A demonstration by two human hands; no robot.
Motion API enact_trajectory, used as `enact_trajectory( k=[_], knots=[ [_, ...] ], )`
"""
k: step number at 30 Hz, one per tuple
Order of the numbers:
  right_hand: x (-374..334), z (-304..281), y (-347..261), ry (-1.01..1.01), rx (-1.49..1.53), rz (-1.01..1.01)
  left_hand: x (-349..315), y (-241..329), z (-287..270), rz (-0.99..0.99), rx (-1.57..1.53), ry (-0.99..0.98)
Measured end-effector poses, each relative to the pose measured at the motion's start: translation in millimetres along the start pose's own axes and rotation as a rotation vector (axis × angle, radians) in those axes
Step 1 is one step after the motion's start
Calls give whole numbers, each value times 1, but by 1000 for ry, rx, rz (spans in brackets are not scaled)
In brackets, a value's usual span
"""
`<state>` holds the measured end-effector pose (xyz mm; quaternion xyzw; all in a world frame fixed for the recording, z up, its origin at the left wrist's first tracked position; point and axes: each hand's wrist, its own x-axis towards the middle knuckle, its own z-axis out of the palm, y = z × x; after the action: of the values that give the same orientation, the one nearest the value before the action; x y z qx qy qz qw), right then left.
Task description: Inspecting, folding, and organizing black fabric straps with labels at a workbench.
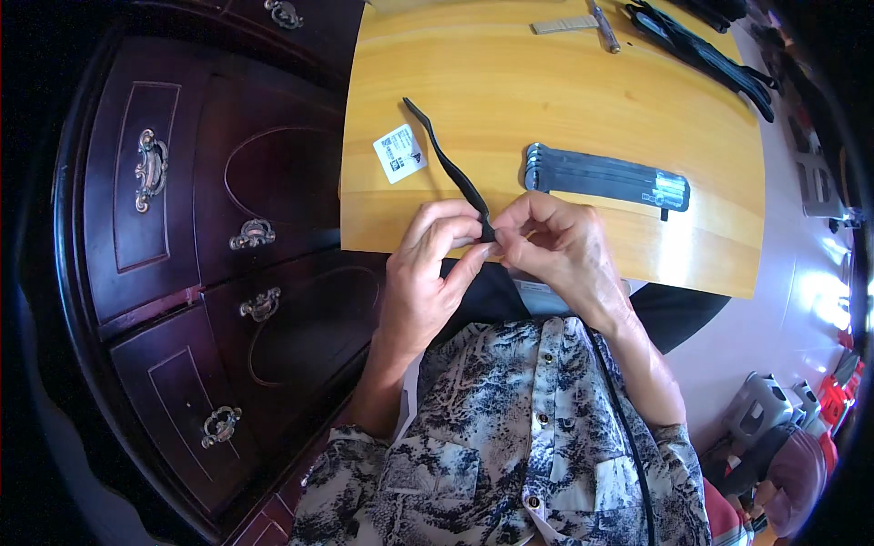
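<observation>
Both hands meet over the near edge of the wooden table. My left hand (428,264) is closed, thumb and fingers pinching the near end of a narrow black strap (446,161). From there the strap runs up and away to the left, its far end lying loose above the tabletop. My right hand (553,246) is closed too, with thumb and forefinger pinched at the same end of the strap. Whatever small part sits between those fingertips is hidden. Beside the strap's middle lies a white square printed tag (400,153); whether it is attached, I cannot tell.
A flat dark grey strip-like bundle (605,177) lies right of my hands. Farther back are a tan flat bar (564,25), a pen (604,27) and black straps (701,59). A dark wooden cabinet (228,182) borders the table's left; grey stools (758,407) stand at the lower right.
</observation>
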<state>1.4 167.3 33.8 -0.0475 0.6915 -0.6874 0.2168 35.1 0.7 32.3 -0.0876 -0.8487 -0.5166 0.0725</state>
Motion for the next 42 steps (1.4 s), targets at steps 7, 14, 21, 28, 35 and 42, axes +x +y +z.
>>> enact_trajectory(
  k=[7,14,21,28,35,42],
  knots=[
    [1,-1,14,-72,169,20,-10,-4,1,-155,-281,-77],
    [3,13,21,-17,-124,-185,-20,-22,-3,-187,-278,-44],
    [-6,13,17,36,-354,-271,-22,-32,-4,-139,-178,-77],
    [-6,10,22,29,-373,-212,-17,-29,4,-91,-21,-128],
    [-1,6,29,15,-318,-189,-13,-29,7,-65,88,-106],
    [4,4,35,-19,-302,-220,-7,-32,7,-48,55,-104]
  ],
)
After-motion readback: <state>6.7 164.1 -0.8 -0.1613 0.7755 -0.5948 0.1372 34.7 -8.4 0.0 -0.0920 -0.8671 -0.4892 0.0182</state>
